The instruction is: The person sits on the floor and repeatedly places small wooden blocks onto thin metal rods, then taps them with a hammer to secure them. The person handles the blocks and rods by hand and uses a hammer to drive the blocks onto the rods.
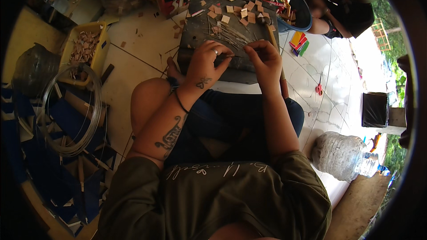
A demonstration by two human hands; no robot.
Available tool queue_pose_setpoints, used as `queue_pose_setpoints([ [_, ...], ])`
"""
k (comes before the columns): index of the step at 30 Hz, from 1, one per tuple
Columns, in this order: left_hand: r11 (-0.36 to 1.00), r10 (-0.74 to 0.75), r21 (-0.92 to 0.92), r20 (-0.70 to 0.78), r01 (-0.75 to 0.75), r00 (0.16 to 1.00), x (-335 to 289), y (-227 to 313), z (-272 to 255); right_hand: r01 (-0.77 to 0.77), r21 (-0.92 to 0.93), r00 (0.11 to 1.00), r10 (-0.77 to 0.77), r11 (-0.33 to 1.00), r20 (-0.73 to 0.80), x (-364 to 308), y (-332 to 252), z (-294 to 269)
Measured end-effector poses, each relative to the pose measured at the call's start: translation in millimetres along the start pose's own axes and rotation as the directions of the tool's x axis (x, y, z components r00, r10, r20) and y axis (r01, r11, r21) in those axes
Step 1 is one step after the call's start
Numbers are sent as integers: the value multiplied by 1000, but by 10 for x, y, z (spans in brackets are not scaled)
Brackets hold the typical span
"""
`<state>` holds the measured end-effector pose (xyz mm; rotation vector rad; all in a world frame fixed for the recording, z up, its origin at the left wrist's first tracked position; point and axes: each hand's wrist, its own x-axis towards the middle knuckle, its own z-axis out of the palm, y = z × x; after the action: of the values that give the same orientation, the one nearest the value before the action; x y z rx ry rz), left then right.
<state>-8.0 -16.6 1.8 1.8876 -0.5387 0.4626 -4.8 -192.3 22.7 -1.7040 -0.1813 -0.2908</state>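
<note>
Holding both hands (206,65) (268,62) nr wires (229,34).

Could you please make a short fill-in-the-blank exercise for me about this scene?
1. The left hand, near the thin strands on the low dark table, wears a ____ on one finger.
2. The scissors on the tiled floor have ____ handles.
3. The coil of wire lies on the person's ____ side.
4. The round tub by the table's far right corner is ____ in colour.

Missing words: ring; red; left; blue.
</note>
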Motion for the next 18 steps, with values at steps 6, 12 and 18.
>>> queue_pose_setpoints([
  [6, 978, -18, 206, 20, 13, 1000, -22, -45, -11, 75, -192, 997, -72, 979, 22, -31, -24, 44],
  [12, 976, -20, 218, 23, 15, 1000, -16, -41, -40, 128, -318, 992, -117, 939, 53, -62, -108, 107],
  [18, 980, -23, 199, 48, 13, 999, -1, -38, -55, 209, -386, 978, -188, 899, 90, -62, -172, 145],
])
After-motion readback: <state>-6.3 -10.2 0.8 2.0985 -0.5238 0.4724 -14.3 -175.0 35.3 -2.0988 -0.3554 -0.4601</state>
